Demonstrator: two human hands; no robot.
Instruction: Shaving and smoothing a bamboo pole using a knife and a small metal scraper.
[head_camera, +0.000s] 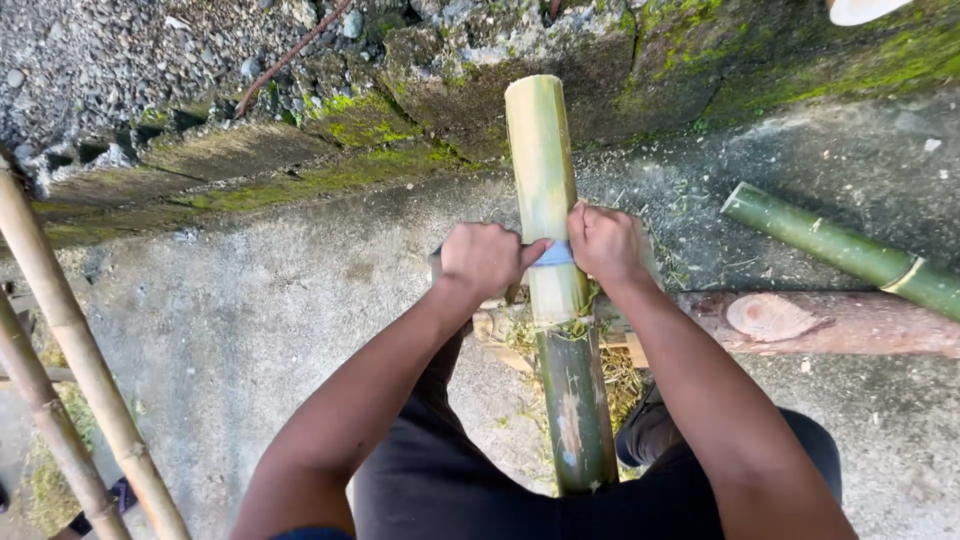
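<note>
The long bamboo pole, green skin on the near half and pale scraped yellow on the far half (556, 290), is running almost straight away from the person, its near end between the knees and its far cut end resting against the mossy concrete ledge (300, 170). So the long axis is lying fore-and-aft, and the flat grey metal blade (553, 254) is lying crosswise to it, roughly at a right angle, right at the border between green and scraped surface.

Both hands are sitting level w/ each other, 1 on each side of the pole. The left hand (487, 258) is curled into a fist around the blade's left end, thumb pointing in toward the pole; the handle itself is hidden inside the fist. The right hand (604, 243) is wrapped tight around the blade's right end, fingers folded over. Neither hand is nearer than the other; the pole is passing directly between and under them, touching the blade.

The unscraped green part is lying toward the person from the blade, the scraped part beyond it.

A reddish-brown log w/ a cut knot (820, 322) is lying crosswise under the pole as a rest. A 2nd green bamboo piece (840, 250) is lying to the right, apart. Pale bamboo poles (70, 350) are leaning at left.
</note>
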